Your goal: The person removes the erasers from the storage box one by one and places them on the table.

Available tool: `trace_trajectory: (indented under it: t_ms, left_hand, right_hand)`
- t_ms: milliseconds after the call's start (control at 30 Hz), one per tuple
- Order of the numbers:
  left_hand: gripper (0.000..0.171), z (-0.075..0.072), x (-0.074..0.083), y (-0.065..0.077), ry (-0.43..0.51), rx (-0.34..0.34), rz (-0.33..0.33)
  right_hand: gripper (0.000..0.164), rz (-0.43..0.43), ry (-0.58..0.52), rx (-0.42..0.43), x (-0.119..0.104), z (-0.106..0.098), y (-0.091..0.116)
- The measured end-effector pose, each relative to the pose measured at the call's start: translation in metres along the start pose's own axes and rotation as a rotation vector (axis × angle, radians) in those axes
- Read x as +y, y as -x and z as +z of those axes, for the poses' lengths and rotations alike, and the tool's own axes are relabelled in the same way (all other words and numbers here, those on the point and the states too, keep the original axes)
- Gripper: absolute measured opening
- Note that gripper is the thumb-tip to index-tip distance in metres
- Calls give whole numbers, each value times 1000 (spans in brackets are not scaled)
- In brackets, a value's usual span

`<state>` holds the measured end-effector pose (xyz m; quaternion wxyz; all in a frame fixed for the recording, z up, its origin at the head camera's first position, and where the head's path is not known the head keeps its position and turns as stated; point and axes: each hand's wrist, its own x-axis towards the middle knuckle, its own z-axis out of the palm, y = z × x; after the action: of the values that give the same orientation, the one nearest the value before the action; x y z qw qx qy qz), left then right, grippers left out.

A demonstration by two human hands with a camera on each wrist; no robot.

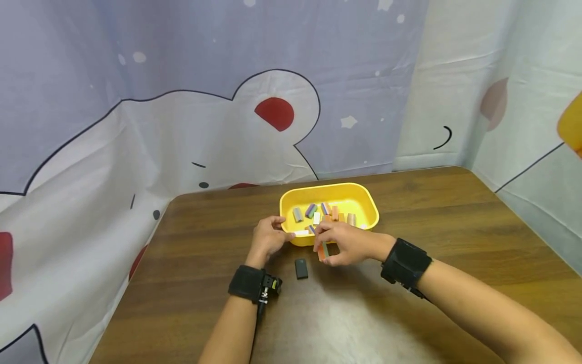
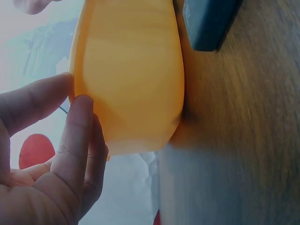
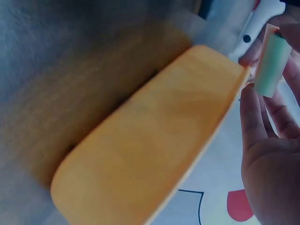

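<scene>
A yellow plastic tray (image 1: 327, 189) sits on the wooden table with several small coloured blocks inside. My left hand (image 1: 268, 236) pinches its rim at the near left corner; in the left wrist view, thumb and fingers meet at the edge of the tray wall (image 2: 131, 70). Over the tray's near side, my right hand (image 1: 344, 242) holds a small orange-and-green block (image 1: 323, 251) between thumb and fingers. The right wrist view shows that block's pale green face (image 3: 273, 65) at the fingertips. A dark rectangular block (image 1: 301, 269) lies on the table between the two hands.
Within the tray are a grey block (image 1: 297, 215), a purple-and-green block (image 1: 311, 210), a white block (image 1: 316, 218) and a tan ridged block (image 1: 351, 219). Behind the wooden table (image 1: 218, 217) hangs a printed cloth (image 1: 204, 131).
</scene>
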<state>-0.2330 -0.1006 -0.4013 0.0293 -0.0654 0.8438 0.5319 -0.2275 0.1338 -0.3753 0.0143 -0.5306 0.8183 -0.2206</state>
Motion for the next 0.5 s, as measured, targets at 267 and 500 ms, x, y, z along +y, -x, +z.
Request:
trace_trajectory:
  t_ms: [267, 500]
  left_hand:
    - [51, 1, -1, 0, 6, -3, -5]
    - [51, 0, -2, 1, 11, -3, -7]
  right_hand:
    - [26, -7, 4, -23, 0, 18, 5]
    - [26, 39, 0, -79, 4, 32, 5]
